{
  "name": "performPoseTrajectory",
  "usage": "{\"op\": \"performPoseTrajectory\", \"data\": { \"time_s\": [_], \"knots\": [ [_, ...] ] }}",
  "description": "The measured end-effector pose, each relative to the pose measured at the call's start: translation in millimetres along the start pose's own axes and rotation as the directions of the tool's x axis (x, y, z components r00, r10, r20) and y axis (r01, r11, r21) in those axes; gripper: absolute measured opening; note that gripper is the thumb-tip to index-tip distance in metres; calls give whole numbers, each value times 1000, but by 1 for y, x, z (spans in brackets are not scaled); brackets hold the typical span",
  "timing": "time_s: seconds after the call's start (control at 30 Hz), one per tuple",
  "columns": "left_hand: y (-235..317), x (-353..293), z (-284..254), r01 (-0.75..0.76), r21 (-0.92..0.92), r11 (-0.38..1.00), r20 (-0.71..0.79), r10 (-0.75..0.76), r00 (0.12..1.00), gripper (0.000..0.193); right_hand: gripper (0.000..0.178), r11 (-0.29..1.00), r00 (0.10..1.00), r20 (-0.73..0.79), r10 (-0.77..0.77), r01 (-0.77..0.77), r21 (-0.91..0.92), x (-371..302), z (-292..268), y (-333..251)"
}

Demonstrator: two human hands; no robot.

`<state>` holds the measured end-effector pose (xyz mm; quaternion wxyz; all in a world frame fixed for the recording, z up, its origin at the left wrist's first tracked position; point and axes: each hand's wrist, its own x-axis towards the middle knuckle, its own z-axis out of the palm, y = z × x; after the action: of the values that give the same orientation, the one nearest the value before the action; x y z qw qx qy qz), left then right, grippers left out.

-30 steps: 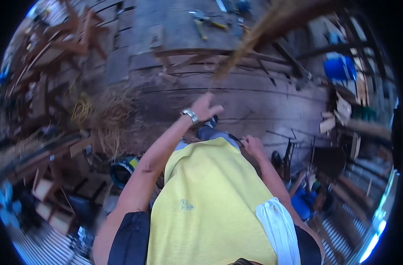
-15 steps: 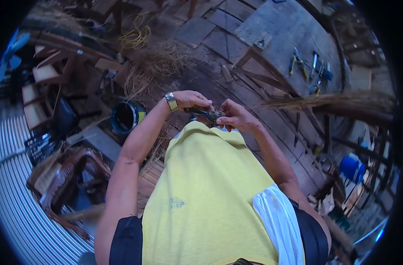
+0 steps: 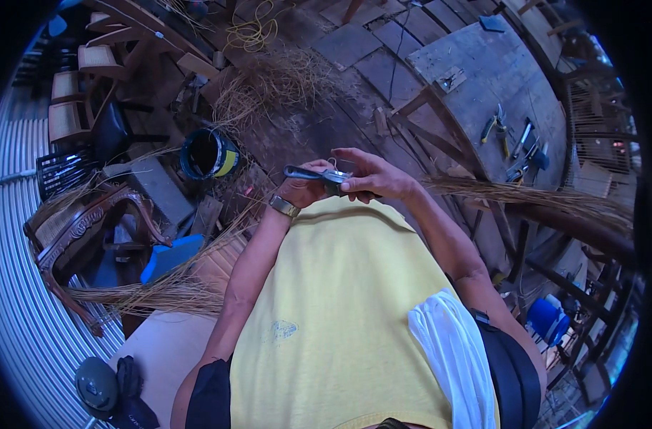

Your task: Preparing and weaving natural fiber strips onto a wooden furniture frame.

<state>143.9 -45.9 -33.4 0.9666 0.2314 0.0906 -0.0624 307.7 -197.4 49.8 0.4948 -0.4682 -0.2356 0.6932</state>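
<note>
In front of my chest, my left hand [image 3: 301, 190] is closed round a hand tool [image 3: 317, 174] with a dark, round-ended handle and a shiny metal part. I cannot tell its exact kind. The thumb of my right hand [image 3: 380, 176] presses on the metal end, with some fingers curled beneath it. The index finger of that hand is raised and bent toward a thin pale strand [image 3: 332, 163] above the tool. Part of the tool is hidden by my fingers.
Loose rattan strands [image 3: 268, 89] lie on the floor ahead. A dark bucket [image 3: 201, 154] stands left of my hands, near a carved wooden frame [image 3: 90, 236]. At right, a worktable [image 3: 497, 86] bears pliers [image 3: 492, 129]. A long strand bundle [image 3: 526, 194] lies below it.
My view has shifted, so surroundings sit differently. My right index finger has lifted from the tool, and the tool's handle and metal part now show more clearly. My left wrist has dropped lower.
</note>
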Motion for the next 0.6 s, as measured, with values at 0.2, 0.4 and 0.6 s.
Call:
{"op": "performPoseTrajectory", "data": {
  "time_s": [0.2,0.4,0.6],
  "knots": [
    [7,-37,-137,118,546,830,-756,427,497,40,78,873,999,-17,36,-40,-487,9,1,7],
    [40,-92,-55,426,895,129,-346,805,482,60,78,727,992,-120,-31,-60,-684,21,2,16],
    [12,-62,34,272,817,-509,61,545,836,42,80,631,995,-19,-102,50,-774,49,18,30]
  ]
}}
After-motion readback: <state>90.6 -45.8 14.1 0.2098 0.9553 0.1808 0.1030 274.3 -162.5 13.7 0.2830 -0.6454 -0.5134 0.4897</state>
